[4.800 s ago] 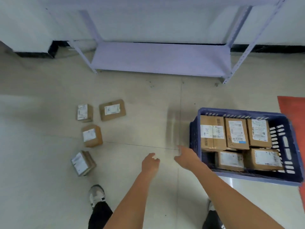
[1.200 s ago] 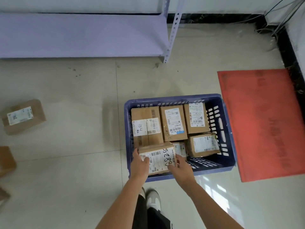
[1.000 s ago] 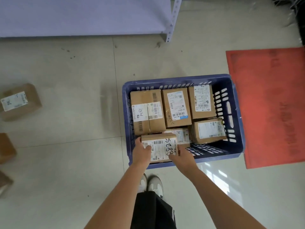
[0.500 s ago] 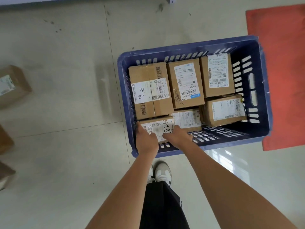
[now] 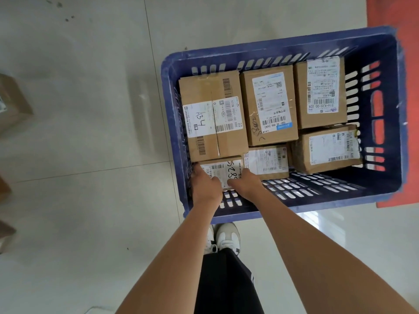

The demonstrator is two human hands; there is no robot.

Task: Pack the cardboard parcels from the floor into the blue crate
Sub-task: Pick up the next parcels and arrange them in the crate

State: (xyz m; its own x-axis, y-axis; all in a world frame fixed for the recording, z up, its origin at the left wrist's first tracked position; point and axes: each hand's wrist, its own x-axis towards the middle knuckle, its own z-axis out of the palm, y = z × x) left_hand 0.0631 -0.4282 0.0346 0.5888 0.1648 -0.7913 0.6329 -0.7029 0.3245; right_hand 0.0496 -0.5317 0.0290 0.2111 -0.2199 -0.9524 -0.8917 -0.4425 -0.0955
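Both hands in blue crate (image 5: pixel 278 45). L hand (image 5: pixel 207 186) + R hand (image 5: pixel 246 183) fingers grip small parcel (image 5: pixel 223 169) w/ "528" label, near-left corner, touching bigger box (image 5: pixel 213 116).

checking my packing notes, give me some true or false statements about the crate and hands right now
1. Both hands, left hand and right hand, are on the parcel in the near left corner of the crate. True.
2. The crate is red. False: it is blue; the mat beside it is red.
3. The parcel marked A34 lies in the crate. True.
4. The crate holds two parcels. False: six show.
5. The crate's near right floor is bare. True.
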